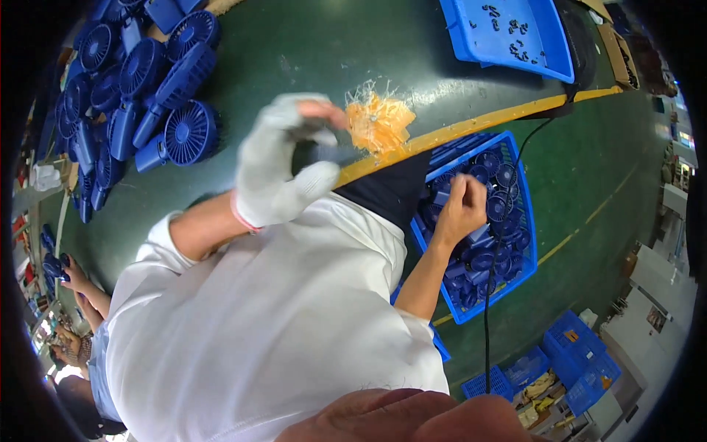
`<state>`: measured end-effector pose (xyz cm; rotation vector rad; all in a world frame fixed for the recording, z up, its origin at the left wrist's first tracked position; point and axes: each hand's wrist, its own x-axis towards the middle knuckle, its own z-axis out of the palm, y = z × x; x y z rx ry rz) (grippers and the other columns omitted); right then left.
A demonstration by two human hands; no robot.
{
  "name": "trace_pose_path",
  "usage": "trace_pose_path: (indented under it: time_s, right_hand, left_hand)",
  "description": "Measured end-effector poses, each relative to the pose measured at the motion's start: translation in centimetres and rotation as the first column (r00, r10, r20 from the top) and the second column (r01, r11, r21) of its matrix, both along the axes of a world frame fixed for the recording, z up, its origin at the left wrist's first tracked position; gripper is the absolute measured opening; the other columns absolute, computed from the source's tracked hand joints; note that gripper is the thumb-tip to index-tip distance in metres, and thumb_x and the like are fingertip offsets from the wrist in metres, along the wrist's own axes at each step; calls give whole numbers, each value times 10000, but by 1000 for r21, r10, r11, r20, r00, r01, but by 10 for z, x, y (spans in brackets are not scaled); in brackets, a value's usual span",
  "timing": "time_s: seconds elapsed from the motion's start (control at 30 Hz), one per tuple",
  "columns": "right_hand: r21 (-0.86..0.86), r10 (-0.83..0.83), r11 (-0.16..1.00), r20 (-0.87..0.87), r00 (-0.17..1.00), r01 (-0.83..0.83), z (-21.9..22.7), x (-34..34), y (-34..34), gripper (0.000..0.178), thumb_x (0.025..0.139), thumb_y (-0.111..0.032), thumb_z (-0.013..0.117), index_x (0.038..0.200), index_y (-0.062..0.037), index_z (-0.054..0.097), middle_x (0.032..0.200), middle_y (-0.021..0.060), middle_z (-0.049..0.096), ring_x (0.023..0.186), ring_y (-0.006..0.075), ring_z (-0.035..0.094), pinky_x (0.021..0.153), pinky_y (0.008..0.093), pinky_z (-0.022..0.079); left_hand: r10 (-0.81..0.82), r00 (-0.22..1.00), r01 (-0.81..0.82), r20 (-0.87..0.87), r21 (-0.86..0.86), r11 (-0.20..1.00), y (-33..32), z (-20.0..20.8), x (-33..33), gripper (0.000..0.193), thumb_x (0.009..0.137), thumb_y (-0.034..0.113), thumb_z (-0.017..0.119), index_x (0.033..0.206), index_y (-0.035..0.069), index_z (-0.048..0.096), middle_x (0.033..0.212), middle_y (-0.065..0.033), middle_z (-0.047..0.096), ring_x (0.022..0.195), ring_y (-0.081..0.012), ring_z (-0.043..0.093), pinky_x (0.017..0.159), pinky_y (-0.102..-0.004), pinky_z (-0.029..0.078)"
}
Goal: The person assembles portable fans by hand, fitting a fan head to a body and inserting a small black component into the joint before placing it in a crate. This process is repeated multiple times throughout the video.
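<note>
My left hand (283, 162) wears a white glove that leaves a fingertip bare. Its thumb and fingers are apart and curved over the table edge, with nothing between them. Close to that bare fingertip is an orange patch (383, 124) with pale frayed threads, on the green table (294, 51). My bare right hand (462, 210) is held over a blue crate (524, 214) filled with small blue handheld fans (482, 259). The fingers of that hand are curled together, and whatever they hold, if anything, is hidden.
Blue handheld fans (143, 70) lie heaped at the table's left. A blue tray (508, 37) with small dark parts sits far right. A black cable (487, 317) hangs across the crate. Blue bins (578, 346) stand lower right. Another person's hand (74, 276) shows at left.
</note>
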<state>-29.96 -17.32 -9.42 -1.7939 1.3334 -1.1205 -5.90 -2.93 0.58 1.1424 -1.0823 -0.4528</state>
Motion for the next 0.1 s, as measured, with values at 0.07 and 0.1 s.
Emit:
trace_pose_path:
  time_s: [0.07, 0.1]
  right_hand:
    - [-44, 26, 999, 159, 987, -19, 14, 18, -7, 36, 839, 4, 661, 838, 38, 651, 821, 72, 629, 713, 141, 590, 644, 244, 471]
    - [-44, 81, 996, 237, 968, -72, 26, 30, -8, 36, 846, 11, 655, 845, 47, 646, 830, 76, 631, 716, 141, 596, 646, 240, 477]
  left_hand:
    - [-100, 960, 160, 263, -217, 963, -3, 25, 31, 736, 679, 83, 787, 1313, 15, 418, 1221, -186, 489, 1074, -300, 578, 809, -368, 527]
    - [-93, 963, 152, 253, -224, 963, 1, 23, 29, 736, 679, 83, 787, 1313, 15, 418, 1221, -186, 489, 1074, -300, 578, 809, -368, 527]
